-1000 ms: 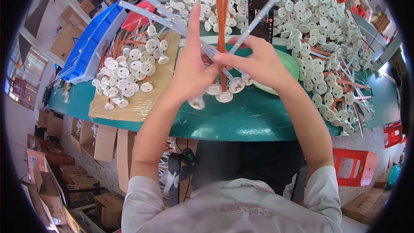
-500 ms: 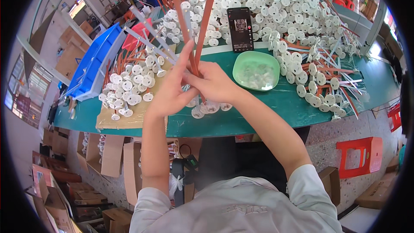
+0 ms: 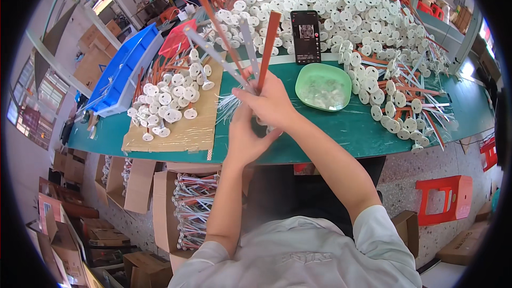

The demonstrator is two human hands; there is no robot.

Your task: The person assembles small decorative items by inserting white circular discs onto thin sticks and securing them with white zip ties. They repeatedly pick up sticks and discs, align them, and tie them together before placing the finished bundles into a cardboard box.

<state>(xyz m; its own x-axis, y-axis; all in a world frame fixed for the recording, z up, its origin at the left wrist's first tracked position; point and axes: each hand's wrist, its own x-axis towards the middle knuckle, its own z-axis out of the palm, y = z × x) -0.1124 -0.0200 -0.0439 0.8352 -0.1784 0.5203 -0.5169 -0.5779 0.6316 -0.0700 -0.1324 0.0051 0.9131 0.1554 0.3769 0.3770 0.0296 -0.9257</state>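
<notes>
A small bunch of flat sticks, brown (image 3: 268,45) and pale grey (image 3: 248,40), fans upward from my two hands over the table's front part. My right hand (image 3: 272,104) is closed round the middle of the bunch. Below it, my left hand (image 3: 246,141) curls about the lower ends, with its thumb toward the right; the discs there are mostly covered by my fingers. Beside my hands lies a sheaf of thin white ties (image 3: 228,108). On a cardboard sheet (image 3: 181,141) to the left rests a heap of similar sticks with white round discs (image 3: 165,98).
A large pile of white-disc sticks (image 3: 362,10) covers the table's back and right. In front of it are a phone (image 3: 306,37) and a green bowl (image 3: 324,74) of small clear pieces. A blue bin (image 3: 120,69) stands left; a carton of sticks (image 3: 194,210) sits below the table edge.
The bunch and both hands have shifted slightly right. My left hand has gone from beside the sticks, fingers outstretched, to curled round their lower ends. The white ties and more cardboard now show.
</notes>
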